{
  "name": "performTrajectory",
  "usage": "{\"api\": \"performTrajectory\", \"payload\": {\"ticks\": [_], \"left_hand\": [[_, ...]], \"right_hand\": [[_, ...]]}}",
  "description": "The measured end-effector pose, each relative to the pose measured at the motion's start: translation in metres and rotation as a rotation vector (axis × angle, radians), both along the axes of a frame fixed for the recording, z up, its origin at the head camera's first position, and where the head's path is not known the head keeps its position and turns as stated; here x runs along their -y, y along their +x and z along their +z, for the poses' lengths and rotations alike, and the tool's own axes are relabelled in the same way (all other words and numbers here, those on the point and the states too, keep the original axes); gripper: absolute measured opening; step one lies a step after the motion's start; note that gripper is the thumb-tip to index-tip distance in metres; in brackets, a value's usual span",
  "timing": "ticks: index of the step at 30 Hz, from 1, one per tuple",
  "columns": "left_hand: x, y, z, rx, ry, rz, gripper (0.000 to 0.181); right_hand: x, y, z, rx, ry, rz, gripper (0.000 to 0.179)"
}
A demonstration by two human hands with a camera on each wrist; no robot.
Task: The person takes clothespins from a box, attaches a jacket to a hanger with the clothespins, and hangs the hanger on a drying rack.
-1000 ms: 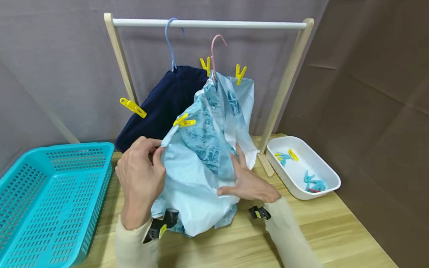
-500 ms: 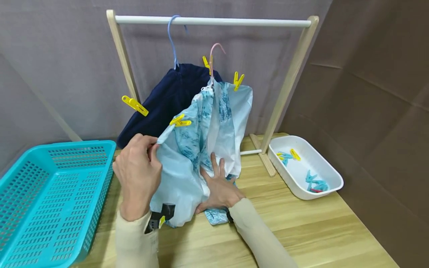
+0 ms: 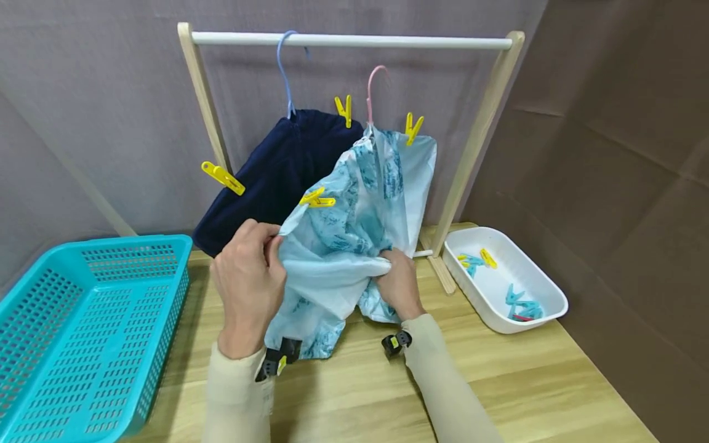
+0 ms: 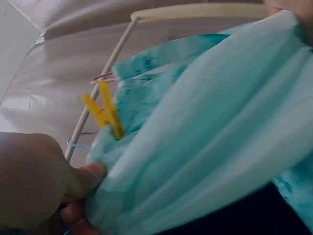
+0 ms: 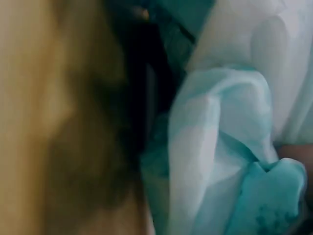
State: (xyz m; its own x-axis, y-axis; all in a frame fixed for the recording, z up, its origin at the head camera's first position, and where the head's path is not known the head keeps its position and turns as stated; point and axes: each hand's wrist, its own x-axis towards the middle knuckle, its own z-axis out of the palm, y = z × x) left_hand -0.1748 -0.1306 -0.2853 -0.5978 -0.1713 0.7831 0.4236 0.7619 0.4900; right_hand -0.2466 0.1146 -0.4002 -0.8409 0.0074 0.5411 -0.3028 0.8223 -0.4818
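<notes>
A pair of light blue patterned shorts (image 3: 354, 215) hangs from a pink hanger (image 3: 369, 98); a white cord shows at its top. Yellow clothespins (image 3: 317, 198) grip its two upper corners. My left hand (image 3: 249, 286) pinches the shorts' edge just below the left clothespin, thumb on the near side in the left wrist view. My right hand (image 3: 400, 284) grips a gathered fold of the pale cloth lower down; its fingertips are hidden. In the head view the pink hook stands below the rack's bar. The right wrist view is blurred, mostly showing folded cloth (image 5: 220, 122).
A dark navy garment (image 3: 277, 166) with yellow clothespins hangs from a blue hanger (image 3: 284, 74) on the rack's white bar (image 3: 354, 40), behind the shorts. A turquoise basket (image 3: 141, 363) stands left. A white tub (image 3: 501, 246) at right holds several blue, yellow and red clothespins.
My right hand lay spread on the cloth; now it has moved up and right and grips a fold. The shorts and pink hanger shifted right, and my left hand moved slightly right, still pinching.
</notes>
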Motion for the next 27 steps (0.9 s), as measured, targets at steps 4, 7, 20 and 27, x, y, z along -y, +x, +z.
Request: {"api": "performTrajectory", "payload": {"ticks": [4,7,20,27], "left_hand": [[-0.013,-0.003,0.001,-0.053,0.049,-0.04,0.009],[-0.022,-0.003,0.009,-0.081,0.052,-0.055,0.01],[-0.038,-0.018,0.042,0.04,-0.033,-0.143,0.02],[-0.032,-0.019,0.019,0.058,0.005,-0.118,0.027]], "right_hand": [[-0.024,-0.009,0.017,-0.209,-0.072,-0.043,0.006],[-0.036,-0.019,0.031,-0.312,-0.093,-0.063,0.008],[-0.043,-0.081,0.047,-0.15,0.036,-0.036,0.019],[-0.041,-0.086,0.023,0.028,0.238,0.089,0.022]]}}
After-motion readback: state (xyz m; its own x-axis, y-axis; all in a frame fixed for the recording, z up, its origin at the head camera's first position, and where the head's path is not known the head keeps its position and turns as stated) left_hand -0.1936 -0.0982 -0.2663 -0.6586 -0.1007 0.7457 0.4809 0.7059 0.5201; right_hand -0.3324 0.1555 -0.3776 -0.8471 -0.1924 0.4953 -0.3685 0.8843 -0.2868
